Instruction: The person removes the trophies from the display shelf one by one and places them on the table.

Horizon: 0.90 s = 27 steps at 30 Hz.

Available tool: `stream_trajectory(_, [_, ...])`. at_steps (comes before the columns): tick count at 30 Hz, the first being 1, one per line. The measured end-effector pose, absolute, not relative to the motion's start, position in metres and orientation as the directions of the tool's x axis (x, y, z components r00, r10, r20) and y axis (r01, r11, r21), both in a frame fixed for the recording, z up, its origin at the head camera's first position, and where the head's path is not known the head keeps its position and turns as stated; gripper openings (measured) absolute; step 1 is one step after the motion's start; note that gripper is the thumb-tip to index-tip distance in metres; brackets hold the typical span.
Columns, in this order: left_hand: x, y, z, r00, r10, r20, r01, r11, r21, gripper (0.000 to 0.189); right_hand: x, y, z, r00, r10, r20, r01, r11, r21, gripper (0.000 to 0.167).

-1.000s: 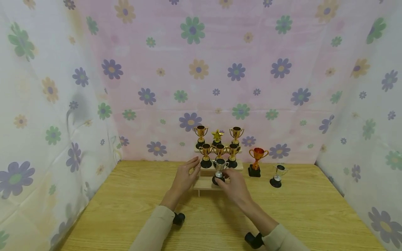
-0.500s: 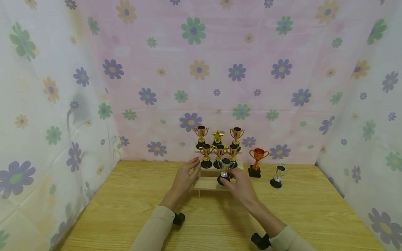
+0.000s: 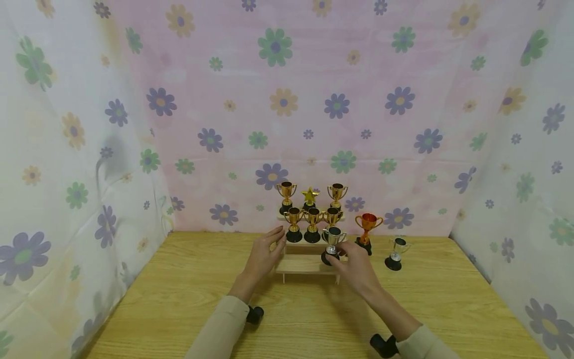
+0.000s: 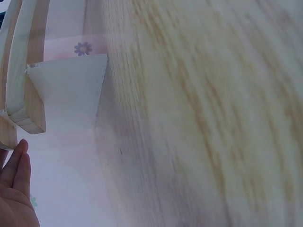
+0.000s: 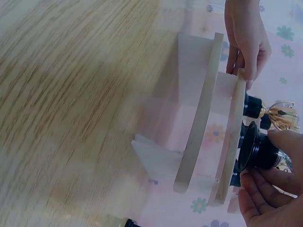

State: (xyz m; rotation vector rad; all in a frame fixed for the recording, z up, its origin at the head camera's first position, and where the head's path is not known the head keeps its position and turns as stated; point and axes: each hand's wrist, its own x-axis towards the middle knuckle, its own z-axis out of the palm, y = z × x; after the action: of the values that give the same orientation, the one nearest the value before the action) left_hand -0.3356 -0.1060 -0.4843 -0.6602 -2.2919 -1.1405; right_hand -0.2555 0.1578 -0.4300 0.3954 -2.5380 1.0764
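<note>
My right hand [image 3: 357, 269] pinches a small silver trophy cup [image 3: 333, 239] by its black base, at the right end of the lowest step of a wooden tiered stand [image 3: 305, 264]. From the right wrist, the black base [image 5: 258, 150] appears tilted and apart from the lowest step, between thumb and fingers. At the stand's left side, my left hand [image 3: 262, 254] has its fingertips against the end of the middle step; the left wrist view shows those fingers [image 4: 21, 172] fairly straight. Gold trophy cups [image 3: 312, 222] line the middle step, the rightmost partly hidden by the silver one.
On the top step, a gold star trophy [image 3: 310, 196] stands between two gold cups [image 3: 286, 192]. To the stand's right, on the wooden table [image 3: 179, 299], are an orange-red trophy [image 3: 368, 224] and another silver trophy [image 3: 395, 252]. Flowered cloth [image 3: 224, 174] hangs behind and at both sides.
My right hand has carried the silver trophy rightward, from the middle of the lowest step to its right end. The left hand stays against the stand.
</note>
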Motion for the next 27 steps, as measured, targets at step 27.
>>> stream_trajectory(27, [-0.332, -0.107, -0.482, -0.800, 0.196, 0.567, 0.572, 0.536, 0.621, 0.038, -0.276, 0.201, -0.454, -0.896, -0.125, 0.427, -0.375, 0.728, -0.574, 0.016])
